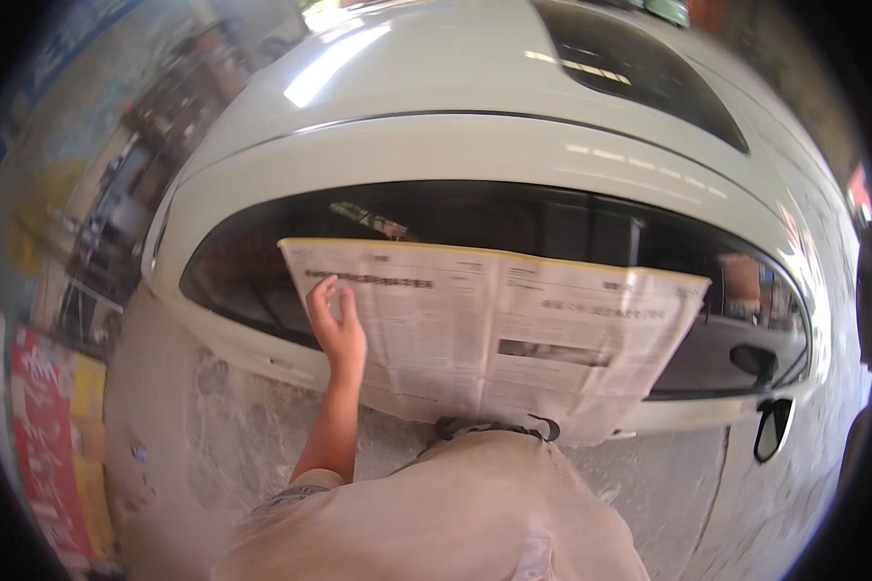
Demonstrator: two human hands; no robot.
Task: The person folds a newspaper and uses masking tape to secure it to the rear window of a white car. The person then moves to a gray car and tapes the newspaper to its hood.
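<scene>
A wide newspaper sheet (pixel 436 329) with a centre fold and a thin yellow strip, like masking tape, along its top edge spreads in front of me. It covers part of the dark side windows (pixel 543 218) of a white car (pixel 436 87). My left hand (pixel 339 329) is at the sheet's left part, just below the top edge, with fingers raised and apart. I cannot tell whether the fingertips touch the paper. My right hand does not show; what supports the sheet's right side is unclear.
The car's wing mirror (pixel 773 429) juts out at the right. A dark sunroof (pixel 649 73) sits in the roof. Blurred shelves with clutter (pixel 155 136) stand at the far left, above a red and yellow banner (pixel 53 436). Grey concrete floor (pixel 233 416) lies beside the car.
</scene>
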